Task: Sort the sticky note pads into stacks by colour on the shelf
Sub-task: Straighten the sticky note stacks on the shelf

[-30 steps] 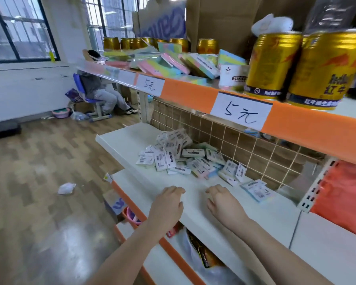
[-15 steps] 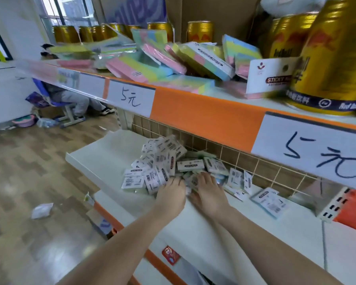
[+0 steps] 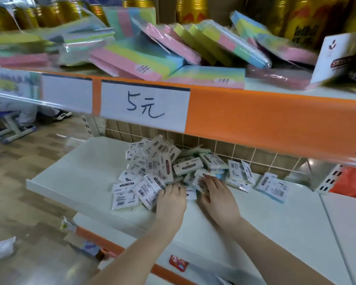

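A jumbled pile of small wrapped sticky note pads [image 3: 158,167] with white barcode labels lies on the white middle shelf [image 3: 86,173], against the wire grid back. Green and blue edges show on a few pads. My left hand [image 3: 171,204] reaches the pile's front edge, fingertips touching the nearest pads. My right hand [image 3: 220,200] lies just right of it, fingers and thumb closing on one pad [image 3: 200,183] at the pile's front. Two or three more pads [image 3: 272,185] lie apart to the right.
The orange-edged upper shelf [image 3: 275,118] overhangs the pile and carries large pastel pads [image 3: 136,64], gold cans [image 3: 190,9] and a "5元" label [image 3: 144,105]. A wire grid [image 3: 245,153] backs the middle shelf. A seated person's legs [image 3: 19,114] are far left; crumpled paper [image 3: 1,250] lies on the floor.
Both hands have gone from the shelf's front edge forward into the pile. My head has moved closer and lower, so the pile looks larger.
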Action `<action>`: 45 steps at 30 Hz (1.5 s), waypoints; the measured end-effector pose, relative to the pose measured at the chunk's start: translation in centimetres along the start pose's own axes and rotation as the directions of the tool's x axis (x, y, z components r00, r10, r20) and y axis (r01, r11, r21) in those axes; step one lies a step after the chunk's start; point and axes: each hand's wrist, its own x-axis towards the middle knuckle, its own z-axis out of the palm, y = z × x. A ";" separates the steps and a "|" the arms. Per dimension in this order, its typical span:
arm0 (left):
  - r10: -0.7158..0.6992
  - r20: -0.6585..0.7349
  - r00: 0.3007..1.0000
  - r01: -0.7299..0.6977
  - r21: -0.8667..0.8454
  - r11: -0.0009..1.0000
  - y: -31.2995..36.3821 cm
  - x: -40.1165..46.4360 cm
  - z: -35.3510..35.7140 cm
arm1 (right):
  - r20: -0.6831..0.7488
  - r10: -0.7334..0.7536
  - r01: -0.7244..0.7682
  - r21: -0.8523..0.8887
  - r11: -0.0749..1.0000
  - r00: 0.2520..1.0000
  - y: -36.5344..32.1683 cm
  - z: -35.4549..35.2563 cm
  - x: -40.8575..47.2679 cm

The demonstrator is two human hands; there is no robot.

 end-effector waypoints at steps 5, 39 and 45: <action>0.222 -0.026 0.975 -0.217 0.118 0.969 -1.2 0.8 -0.1 | 0.010 0.069 -0.069 -0.025 0.997 0.998 -0.3 -0.7 -0.7; 0.382 0.330 0.863 -0.181 -0.505 0.844 6.3 0.9 -3.8 | 0.133 0.837 -0.709 0.612 0.351 0.530 -1.0 -7.8 -14.8; 0.397 0.289 0.871 -0.277 -0.378 0.883 6.7 0.4 -4.0 | 0.081 0.712 -0.706 0.251 0.663 0.698 0.5 -9.3 -15.0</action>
